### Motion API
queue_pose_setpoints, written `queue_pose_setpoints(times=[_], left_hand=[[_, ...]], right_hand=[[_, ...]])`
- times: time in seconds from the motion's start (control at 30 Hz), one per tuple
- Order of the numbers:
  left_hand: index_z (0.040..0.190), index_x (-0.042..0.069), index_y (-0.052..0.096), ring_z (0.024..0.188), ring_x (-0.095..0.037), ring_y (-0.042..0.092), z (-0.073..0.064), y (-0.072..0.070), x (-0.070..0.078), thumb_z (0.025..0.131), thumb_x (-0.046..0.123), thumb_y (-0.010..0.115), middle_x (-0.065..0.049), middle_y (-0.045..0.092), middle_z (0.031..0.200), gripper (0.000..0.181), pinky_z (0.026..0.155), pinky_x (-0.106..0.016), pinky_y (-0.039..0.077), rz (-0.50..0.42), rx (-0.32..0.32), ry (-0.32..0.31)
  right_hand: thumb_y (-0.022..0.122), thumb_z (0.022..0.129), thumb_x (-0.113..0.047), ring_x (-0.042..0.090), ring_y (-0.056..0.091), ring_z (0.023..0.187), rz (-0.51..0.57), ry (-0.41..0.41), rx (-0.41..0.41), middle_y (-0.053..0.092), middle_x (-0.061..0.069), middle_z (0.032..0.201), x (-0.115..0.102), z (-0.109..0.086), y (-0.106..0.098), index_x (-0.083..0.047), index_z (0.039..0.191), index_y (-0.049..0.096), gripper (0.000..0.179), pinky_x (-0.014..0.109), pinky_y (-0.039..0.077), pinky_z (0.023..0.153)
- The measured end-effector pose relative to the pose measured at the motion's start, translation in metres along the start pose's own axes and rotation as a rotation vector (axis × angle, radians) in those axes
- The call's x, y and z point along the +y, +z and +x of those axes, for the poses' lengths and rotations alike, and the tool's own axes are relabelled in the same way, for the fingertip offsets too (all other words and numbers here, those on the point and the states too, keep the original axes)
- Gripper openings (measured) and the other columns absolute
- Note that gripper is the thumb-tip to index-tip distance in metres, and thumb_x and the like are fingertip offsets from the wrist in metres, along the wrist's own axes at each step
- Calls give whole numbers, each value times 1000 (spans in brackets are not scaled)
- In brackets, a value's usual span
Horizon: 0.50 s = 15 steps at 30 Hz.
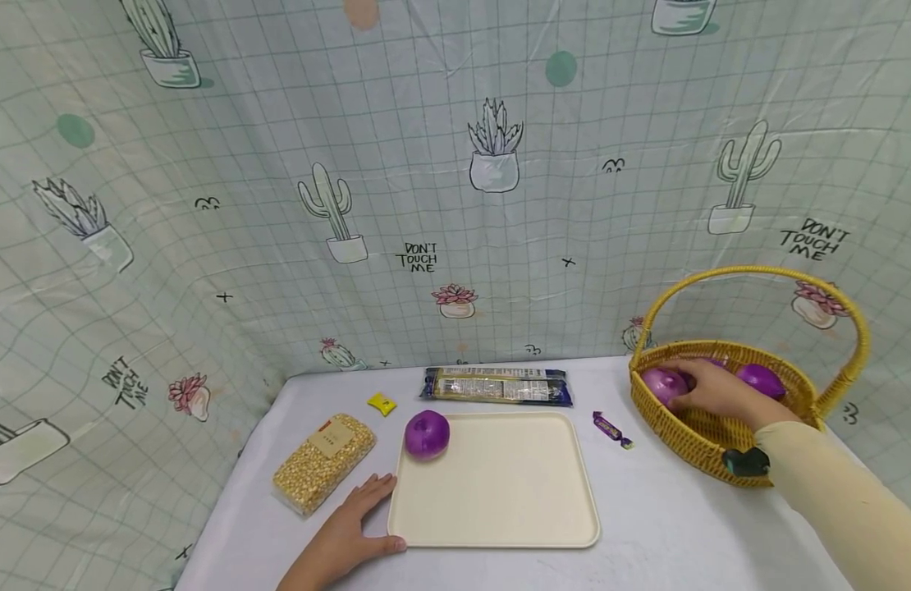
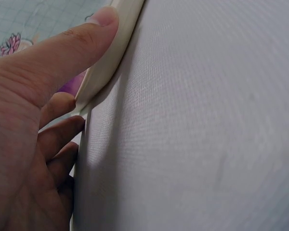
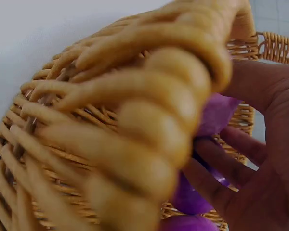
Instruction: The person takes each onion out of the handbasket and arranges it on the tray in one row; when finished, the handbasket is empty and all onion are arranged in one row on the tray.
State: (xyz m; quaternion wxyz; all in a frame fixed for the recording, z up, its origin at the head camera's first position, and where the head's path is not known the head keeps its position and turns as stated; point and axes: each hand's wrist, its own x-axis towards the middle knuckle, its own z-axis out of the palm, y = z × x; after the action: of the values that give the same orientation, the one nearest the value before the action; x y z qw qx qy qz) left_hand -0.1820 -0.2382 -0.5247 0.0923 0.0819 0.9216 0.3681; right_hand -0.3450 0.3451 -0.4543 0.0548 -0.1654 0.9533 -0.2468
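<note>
One purple onion (image 1: 658, 384): sits at the left side of the wicker basket (image 1: 673, 435), inside the rim.
Right hand (image 1: 710, 392): reaches into the basket, thumb and fingers bent round that onion; how firm the hold is, I cannot tell.
Other basket onions: two more purple ones, one (image 1: 762, 380) to the right of the hand, another partly hidden behind it.
Left hand (image 1: 346, 525): fingers loosely spread, gripping nothing; the thumb touches the rim of the cream tray (image 1: 500, 497) near its front left corner.
Tray onion (image 1: 427, 435): purple, at the back left corner.
Wrapped sweets: a purple one (image 1: 611, 428) right of the tray, a yellow one (image 1: 382, 403) behind the grain bag; lettering too small to read.
Grain bag (image 1: 326, 464): yellow kernels, tan label, print unreadable.
Long packet (image 1: 496, 386): behind the tray, dark ends, tiny print.
Backdrop cloth (image 1: 529, 230): reads "DON'T TOUCH ME", among potted cacti.
</note>
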Motion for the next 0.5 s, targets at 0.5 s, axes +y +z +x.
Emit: queue_pose_setpoints(times=[0.5], left_hand=[[152,10,48,149,-48,24,2,1,-1,72,53,87,-14,42,159,99,117,-71,21,-3,-7,-12]], right_hand=[[76,90,-22,59,51,121,8,85,-75,50,39,135,0,-3,2,6,145,44,70,71,49,96]])
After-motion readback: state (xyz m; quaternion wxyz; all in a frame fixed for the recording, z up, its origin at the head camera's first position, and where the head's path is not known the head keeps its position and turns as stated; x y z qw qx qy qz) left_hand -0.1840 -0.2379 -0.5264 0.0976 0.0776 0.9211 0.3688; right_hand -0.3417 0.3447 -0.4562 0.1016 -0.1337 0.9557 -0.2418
